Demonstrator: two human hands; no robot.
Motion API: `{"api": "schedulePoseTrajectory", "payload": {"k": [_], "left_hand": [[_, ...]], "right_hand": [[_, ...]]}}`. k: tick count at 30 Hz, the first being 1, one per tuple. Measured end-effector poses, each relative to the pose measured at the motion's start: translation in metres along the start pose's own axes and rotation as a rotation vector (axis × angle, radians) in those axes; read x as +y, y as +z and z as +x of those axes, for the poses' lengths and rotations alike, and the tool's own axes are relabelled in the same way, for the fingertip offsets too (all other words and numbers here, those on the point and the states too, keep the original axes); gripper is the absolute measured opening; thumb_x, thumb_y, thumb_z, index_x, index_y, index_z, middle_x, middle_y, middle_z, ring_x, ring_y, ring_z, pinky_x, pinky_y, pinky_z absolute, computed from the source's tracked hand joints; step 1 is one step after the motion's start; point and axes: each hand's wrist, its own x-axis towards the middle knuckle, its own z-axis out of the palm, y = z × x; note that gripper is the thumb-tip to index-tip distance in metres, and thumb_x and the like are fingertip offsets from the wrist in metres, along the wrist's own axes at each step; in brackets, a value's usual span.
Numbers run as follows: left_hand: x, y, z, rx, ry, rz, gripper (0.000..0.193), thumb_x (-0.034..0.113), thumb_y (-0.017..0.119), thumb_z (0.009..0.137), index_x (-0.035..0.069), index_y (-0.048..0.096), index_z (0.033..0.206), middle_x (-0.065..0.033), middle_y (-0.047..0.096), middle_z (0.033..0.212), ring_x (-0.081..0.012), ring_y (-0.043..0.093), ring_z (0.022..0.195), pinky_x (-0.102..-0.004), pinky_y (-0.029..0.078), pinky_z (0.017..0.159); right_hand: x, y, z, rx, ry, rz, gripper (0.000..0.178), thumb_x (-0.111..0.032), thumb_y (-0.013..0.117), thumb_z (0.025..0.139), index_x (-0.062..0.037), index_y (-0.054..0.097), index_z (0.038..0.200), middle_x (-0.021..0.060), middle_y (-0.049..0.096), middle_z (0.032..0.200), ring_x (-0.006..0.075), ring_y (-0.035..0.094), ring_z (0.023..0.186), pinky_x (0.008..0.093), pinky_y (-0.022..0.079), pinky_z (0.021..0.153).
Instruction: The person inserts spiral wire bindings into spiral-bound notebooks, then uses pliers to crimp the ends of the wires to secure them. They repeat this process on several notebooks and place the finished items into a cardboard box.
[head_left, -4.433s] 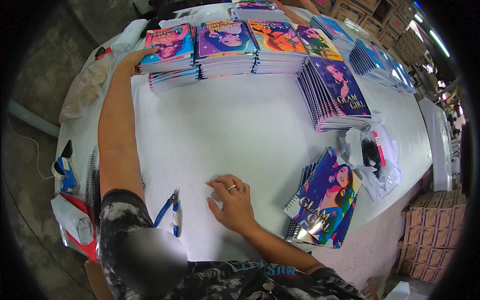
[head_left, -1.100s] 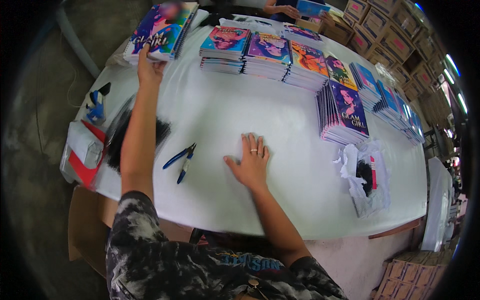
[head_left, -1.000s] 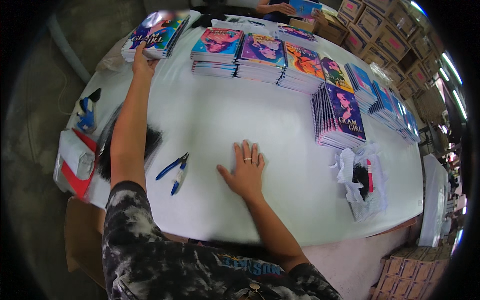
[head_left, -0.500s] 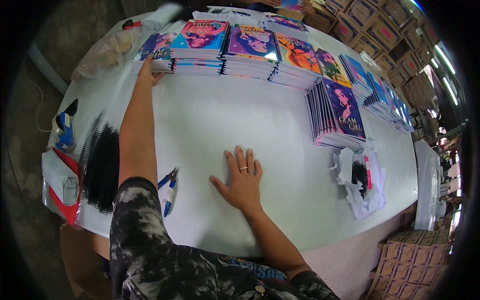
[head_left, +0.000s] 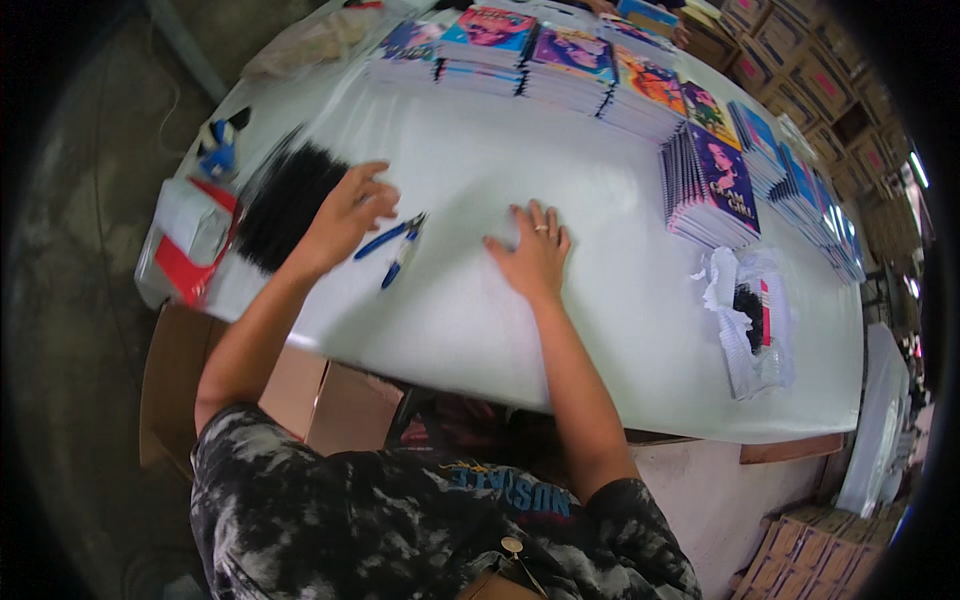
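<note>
My left hand [head_left: 345,218] hovers over the table beside a heap of black spiral binding coils [head_left: 290,200]. Its fingers are loosely bent and apart, with nothing between them. Just right of it lies a pair of blue-handled cutting pliers [head_left: 395,245] on the white tabletop [head_left: 470,330]. My right hand [head_left: 532,250] rests on the table's middle, fingers spread, a ring on one of them; it holds nothing. Toward the far edge, spiral-bound notebooks with colourful covers [head_left: 570,55] stand in stacks. The nearest stack, with a purple cover [head_left: 722,170], is at the right.
At the right, torn white paper [head_left: 735,340] wraps more black coils. A blue tape dispenser [head_left: 217,150] and a white packet on red sheeting [head_left: 200,225] lie at the left edge. Cardboard boxes [head_left: 800,50] pile up behind; an open carton [head_left: 350,405] stands below the near edge. Another person's hand [head_left: 682,35] shows far off.
My left hand has left the far-left notebook stack and come back near the coils and pliers. My right hand stays spread on the table. The view has shifted.
</note>
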Motion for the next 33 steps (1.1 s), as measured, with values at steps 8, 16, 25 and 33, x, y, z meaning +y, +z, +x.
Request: {"api": "schedulePoseTrajectory", "payload": {"k": [8, 16, 25, 33], "left_hand": [[-0.094, -0.001, -0.25, 0.72, -0.29, -0.187, 0.036, 0.02, 0.054, 0.089, 0.004, 0.048, 0.121, -0.0045, 0.059, 0.084, -0.009, 0.055, 0.068, -0.0213, 0.042, 0.059], [-0.22, 0.007, -0.353, 1.121, -0.453, -0.18, 0.03, 0.018, 0.058, 0.087, 0.0, 0.056, 0.111, -0.0031, 0.058, 0.083, -0.0065, 0.052, 0.062, -0.0196, 0.042, 0.053], [-0.297, -0.047, -0.396, 1.188, -0.752, 0.001, 0.034, 0.022, 0.061, 0.081, -0.004, 0.059, 0.103, -0.0141, 0.064, 0.097, -0.0217, 0.06, 0.091, -0.0322, 0.046, 0.08], [-0.407, -0.109, -0.378, 1.49, -0.668, -1.461, 0.053, 0.047, 0.041, 0.083, 0.007, 0.049, 0.116, -0.0135, 0.05, 0.117, -0.0317, 0.045, 0.105, -0.0493, 0.03, 0.095]], "right_hand": [[0.017, -0.001, -0.02, -0.03, -0.161, 0.036, 0.055, -0.041, 0.058, 0.081, -0.0137, 0.048, 0.127, 0.0097, 0.037, 0.14, 0.031, 0.026, 0.132, 0.047, 0.014, 0.108], [0.013, -0.031, -0.1, -0.182, -0.394, -0.216, 0.06, -0.049, 0.046, 0.087, -0.0173, 0.035, 0.137, 0.0115, 0.026, 0.146, 0.0341, 0.019, 0.135, 0.0548, 0.01, 0.107], [0.065, -0.104, -0.179, -0.169, -0.155, -0.263, 0.057, -0.036, 0.051, 0.087, -0.0156, 0.035, 0.138, 0.0108, 0.03, 0.144, 0.0335, 0.023, 0.134, 0.0513, 0.012, 0.107], [0.062, -0.102, -0.18, -0.037, -0.227, -0.223, 0.049, -0.031, 0.052, 0.088, -0.0077, 0.046, 0.13, 0.0154, 0.04, 0.137, 0.035, 0.036, 0.126, 0.0471, 0.025, 0.104]]}}
